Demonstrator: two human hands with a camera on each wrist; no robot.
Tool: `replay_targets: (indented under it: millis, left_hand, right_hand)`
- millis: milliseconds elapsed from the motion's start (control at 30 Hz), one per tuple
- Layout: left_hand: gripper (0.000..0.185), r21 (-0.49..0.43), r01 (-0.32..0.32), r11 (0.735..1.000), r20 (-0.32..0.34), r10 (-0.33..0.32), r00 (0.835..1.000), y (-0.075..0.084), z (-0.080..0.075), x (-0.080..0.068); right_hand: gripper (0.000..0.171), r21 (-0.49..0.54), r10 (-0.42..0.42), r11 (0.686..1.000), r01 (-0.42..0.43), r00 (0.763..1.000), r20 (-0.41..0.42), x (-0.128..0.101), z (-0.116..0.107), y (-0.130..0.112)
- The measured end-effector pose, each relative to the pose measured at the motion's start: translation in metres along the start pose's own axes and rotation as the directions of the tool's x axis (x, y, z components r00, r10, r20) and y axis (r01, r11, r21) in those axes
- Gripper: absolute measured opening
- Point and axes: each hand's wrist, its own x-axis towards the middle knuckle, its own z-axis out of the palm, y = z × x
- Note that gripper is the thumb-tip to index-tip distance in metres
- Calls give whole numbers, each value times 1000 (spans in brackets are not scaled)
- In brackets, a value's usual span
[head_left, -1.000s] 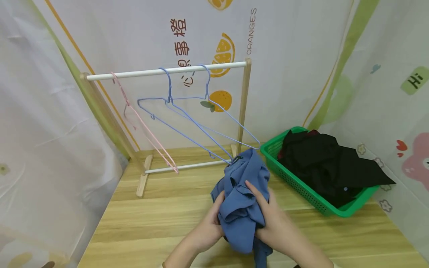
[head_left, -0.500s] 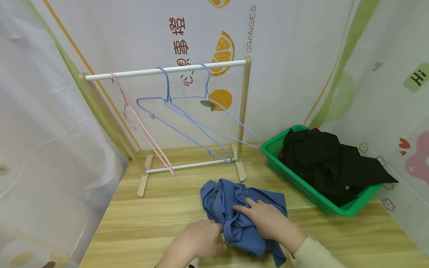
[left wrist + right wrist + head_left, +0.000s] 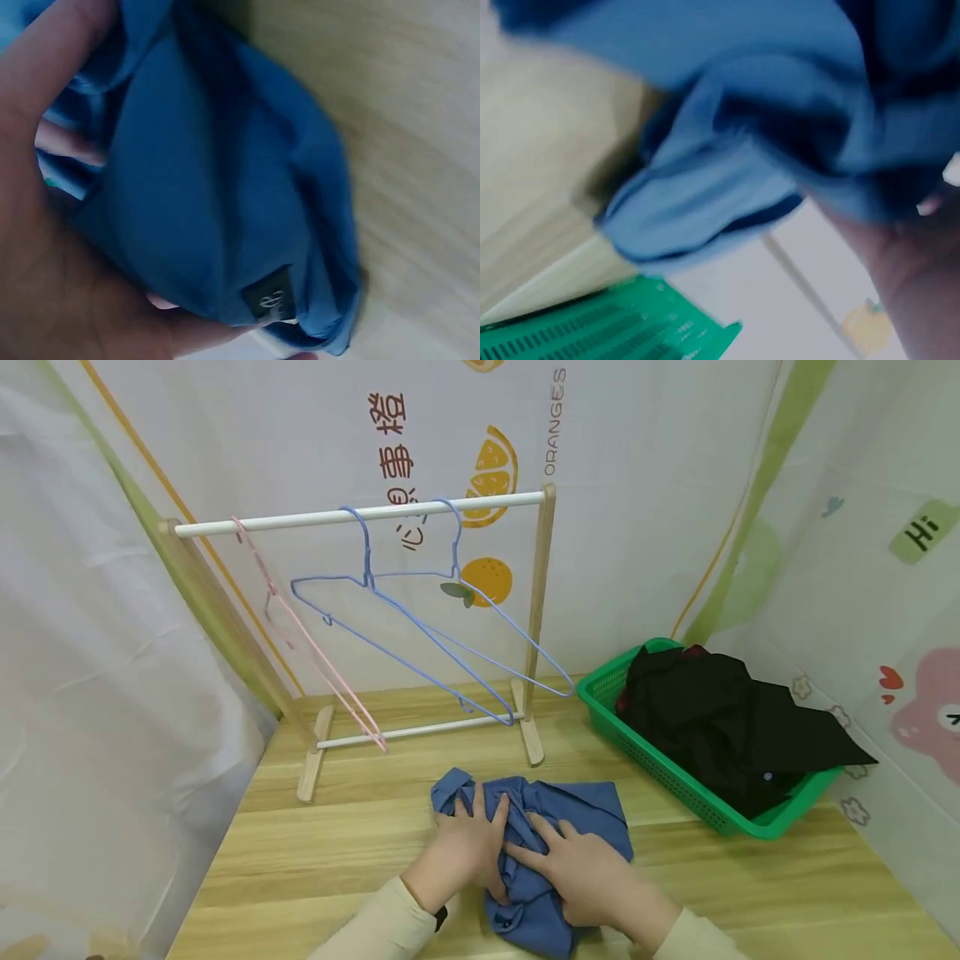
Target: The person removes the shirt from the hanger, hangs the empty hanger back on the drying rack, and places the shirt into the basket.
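A crumpled blue garment [image 3: 536,889] lies bunched on the wooden table. My left hand [image 3: 461,852] rests on its left part with the fingers spread over the cloth. On the right side of the bundle, my right hand [image 3: 585,872] presses down, its fingers also spread. In the left wrist view the cloth of the garment [image 3: 180,187] passes between thumb and fingers, and a small dark label [image 3: 270,295] shows near its edge. The right wrist view is blurred, with folds of the garment [image 3: 705,195] beside the hand. What kind of garment it is stays hidden by the folds.
Behind the garment stands a rack with a white rail [image 3: 300,518] and wooden posts. A pink hanger [image 3: 326,660], a blue hanger [image 3: 405,652] and another blue hanger [image 3: 517,627] hang from it. At the right, a green basket [image 3: 660,772] holds dark clothes [image 3: 720,718].
The blue garment has come down from both hands onto the table and spread out somewhat. My left hand has moved from the bundle's near left side to the top of it.
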Motion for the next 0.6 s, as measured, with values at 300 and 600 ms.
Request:
replay_targets:
  millis: [300,600]
  left_hand:
    - [140,-17,26,999,-37,-27,999,-3,10,6]
    - [133,-226,254,940,77,-243,967,-16,17,-8]
  right_hand:
    - [40,494,80,868,-52,996,-36,-11,-15,15]
    - [70,433,209,885,-172,977,-39,-14,7,26]
